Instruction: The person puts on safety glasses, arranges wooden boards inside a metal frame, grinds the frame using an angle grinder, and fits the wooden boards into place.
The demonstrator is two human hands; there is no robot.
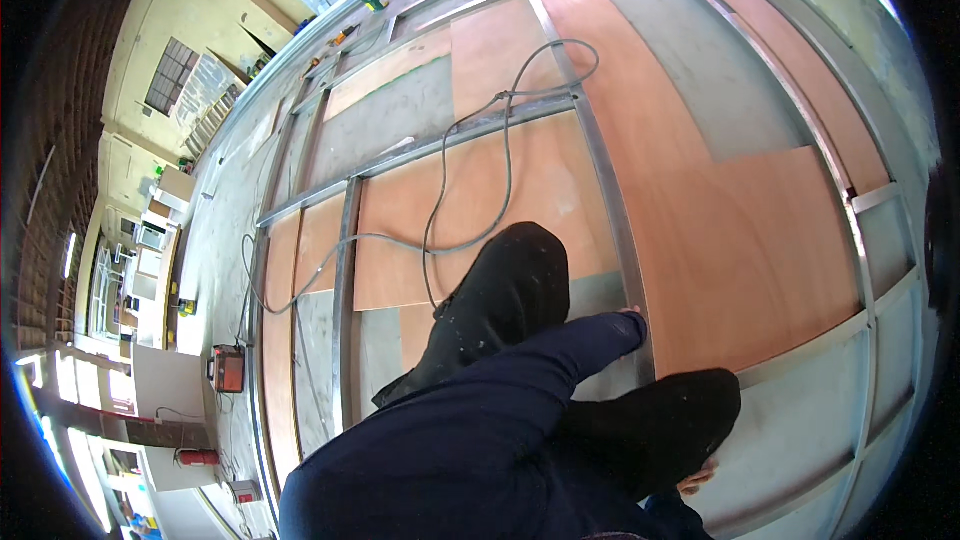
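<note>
Clock directions taken from mid-view: spread across most of the floor, a grid-like metal frame (344, 340), cut off at the dark fisheye rim around 5 o'clock and covered toward 6 o'clock by arm and legs. In and around its bays, thin orange-brown boards (760, 250), widest at 3 o'clock, with some edges lost under bars and legs. From 4 to 6 o'clock, dark trousers (640, 440) with bent knees, half covered by a long navy sleeve (430, 420). Running from 12 down to 4 o'clock, a long grey metal bar (609, 200), lower end hidden behind a knee. Looped over bars and boards around 12 o'clock, a grey cable (503, 97), one end lost behind the nearer trouser leg. At 8 o'clock, an orange-red machine (227, 368), and below it a red cylinder (197, 457); near 7:30, a pale bucket (241, 491), small and vague in detail. Clutter at 9 o'clock too small to make out. At 4 o'clock, just beside the bar, only a sliver of the left hand (632, 312) past the cuff; contact, grip or openness impossible to tell. Between 4 and 5 o'clock, below the knee, a few fingers of the right hand (698, 477), palm hidden; cannot tell whether open, closed or holding anything.
</note>
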